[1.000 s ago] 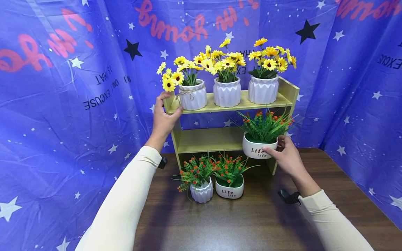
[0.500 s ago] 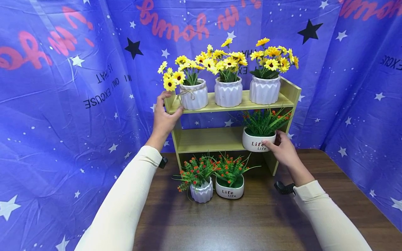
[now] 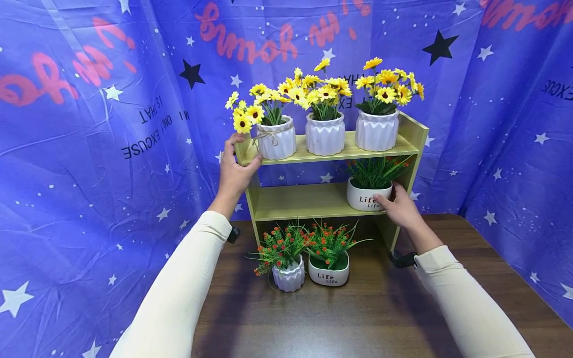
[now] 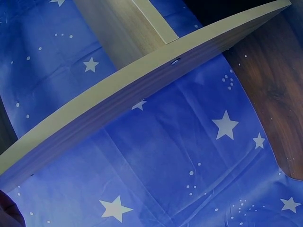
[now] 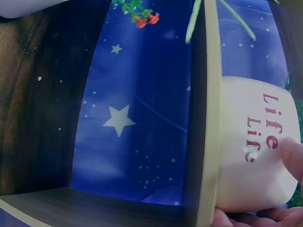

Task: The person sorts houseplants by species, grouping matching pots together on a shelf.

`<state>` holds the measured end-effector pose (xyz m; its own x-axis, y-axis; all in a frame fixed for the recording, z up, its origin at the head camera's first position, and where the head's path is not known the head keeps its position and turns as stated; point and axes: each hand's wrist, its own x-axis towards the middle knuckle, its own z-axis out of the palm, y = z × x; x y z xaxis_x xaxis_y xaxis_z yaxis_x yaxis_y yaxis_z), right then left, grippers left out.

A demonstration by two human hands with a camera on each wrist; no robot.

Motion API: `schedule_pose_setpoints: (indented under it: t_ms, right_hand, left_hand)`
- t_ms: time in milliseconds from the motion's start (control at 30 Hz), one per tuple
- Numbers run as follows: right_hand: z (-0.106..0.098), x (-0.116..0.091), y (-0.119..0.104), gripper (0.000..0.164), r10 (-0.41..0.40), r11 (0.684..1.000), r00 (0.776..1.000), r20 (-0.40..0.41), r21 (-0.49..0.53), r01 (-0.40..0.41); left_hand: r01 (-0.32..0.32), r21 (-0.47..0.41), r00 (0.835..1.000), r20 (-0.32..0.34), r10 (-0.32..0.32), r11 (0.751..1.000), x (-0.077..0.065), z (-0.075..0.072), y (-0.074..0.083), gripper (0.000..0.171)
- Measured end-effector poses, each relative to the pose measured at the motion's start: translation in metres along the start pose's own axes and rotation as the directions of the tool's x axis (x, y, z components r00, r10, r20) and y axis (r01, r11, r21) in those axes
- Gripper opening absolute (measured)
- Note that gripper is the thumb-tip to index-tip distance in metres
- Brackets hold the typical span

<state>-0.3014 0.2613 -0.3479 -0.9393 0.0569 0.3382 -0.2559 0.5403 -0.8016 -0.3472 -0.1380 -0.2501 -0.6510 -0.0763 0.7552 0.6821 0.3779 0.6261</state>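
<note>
My right hand (image 3: 403, 206) grips the right end of an oval white flowerpot (image 3: 367, 198) lettered "Life", its thumb on the front. Grass and small orange flowers fill this pot, which sits at the right end of the middle shelf (image 3: 304, 199). In the right wrist view the pot (image 5: 255, 179) is right against the shelf board (image 5: 208, 123). My left hand (image 3: 236, 171) holds the upper left corner of the wooden shelf unit (image 3: 251, 199), fingers over the side panel and thumb at the front. In the left wrist view only a bit of that hand (image 4: 9, 213) shows by the panel (image 4: 109, 90).
On the top shelf stand three white fluted pots (image 3: 325, 134) of yellow daisies. Before the unit, on the brown table (image 3: 313, 318), are a fluted pot (image 3: 288, 276) and another "Life" pot (image 3: 329, 275), both with orange flowers. A blue star-printed curtain (image 3: 134, 199) hangs behind.
My right hand has carried the "Life" pot back and slightly up, from in front of the unit onto the middle shelf. My left hand stays on the shelf corner.
</note>
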Motion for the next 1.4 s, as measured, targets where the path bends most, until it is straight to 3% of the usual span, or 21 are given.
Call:
schedule_pose_setpoints:
  t_ms: [167, 267, 400, 533, 967, 1200, 1400]
  right_hand:
    - [0.006, -0.006, 0.008, 0.069, -0.01, 0.997, 0.999, -0.045, 0.073, 0.013]
    - [0.013, -0.022, 0.013, 0.069, 0.029, 0.99, 0.99, -0.136, 0.137, -0.01]
    - [0.029, -0.049, 0.018, 0.053, 0.072, 0.986, 0.954, -0.29, 0.165, -0.025]
    - [0.042, -0.074, 0.02, 0.04, 0.085, 0.986, 0.936, -0.342, 0.161, -0.03]
    - [0.08, -0.123, 0.037, 0.038, 0.146, 0.975, 0.972, -0.182, 0.193, -0.111]
    - [0.103, -0.134, 0.045, 0.044, 0.148, 0.977, 0.986, -0.078, 0.165, -0.134]
    - [0.12, -0.135, 0.048, 0.056, 0.177, 0.967, 0.984, 0.013, 0.182, -0.176]
  left_hand:
    - [-0.004, 0.005, 1.0, -0.007, 0.004, 1.0, 0.0, 0.001, -0.001, 0.053]
    - [0.0, 0.012, 1.0, 0.002, 0.0, 1.0, 0.0, 0.001, -0.001, 0.054]
    - [0.003, 0.023, 1.0, 0.006, -0.003, 1.0, -0.001, -0.001, -0.001, 0.054]
    - [0.017, 0.02, 1.0, -0.003, -0.017, 1.0, 0.0, -0.001, 0.001, 0.053]
    - [0.022, 0.03, 1.0, -0.009, -0.022, 0.999, 0.0, 0.0, 0.001, 0.052]
    - [-0.007, 0.016, 1.0, -0.019, 0.007, 1.0, 0.001, 0.0, -0.001, 0.052]
    - [-0.004, 0.017, 1.0, -0.013, 0.004, 1.0, 0.0, 0.001, -0.003, 0.052]
